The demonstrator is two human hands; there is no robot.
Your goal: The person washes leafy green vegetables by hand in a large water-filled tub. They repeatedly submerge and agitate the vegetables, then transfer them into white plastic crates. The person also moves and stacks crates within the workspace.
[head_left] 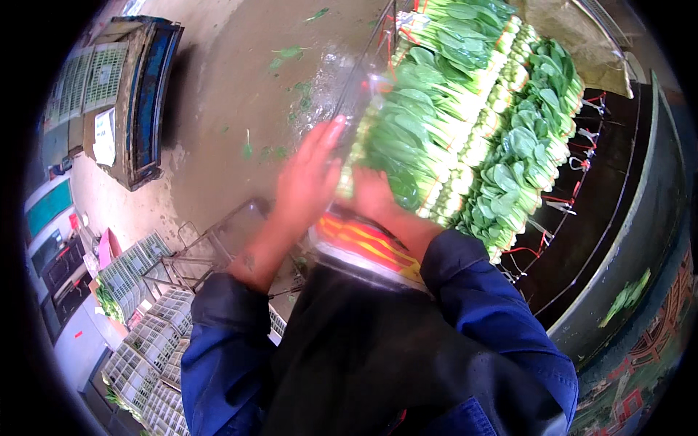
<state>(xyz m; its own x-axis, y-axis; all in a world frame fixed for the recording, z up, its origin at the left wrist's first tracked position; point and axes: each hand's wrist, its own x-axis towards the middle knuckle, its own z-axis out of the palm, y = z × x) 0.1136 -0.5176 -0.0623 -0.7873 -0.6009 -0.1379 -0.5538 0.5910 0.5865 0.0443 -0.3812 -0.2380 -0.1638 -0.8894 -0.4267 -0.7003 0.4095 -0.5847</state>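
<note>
Rows of leafy green bok choy bundles [429, 116], tied with thin red bands, lie packed in front of me and to the right. My left hand [311, 171] is at the near left edge of the rows, its fingers stretched forward and somewhat blurred. My right hand [373, 195] is beside it, low against the nearest bundles; its fingers are smeared by motion and partly hidden. Below the hands, a red and yellow printed sheet or bag [371, 240] lies across the front of my black apron [356, 334]. Something clear and shiny blurs the rows' left edge.
Right of the rows is a dark trough [603, 211] with red ties and clips along a wire. Stacked plastic crates [156, 349] stand lower left, near a metal frame cart [203, 251]. A blue-sided cart [149, 102] stands upper left. Leaf scraps [291, 52] litter the wet floor.
</note>
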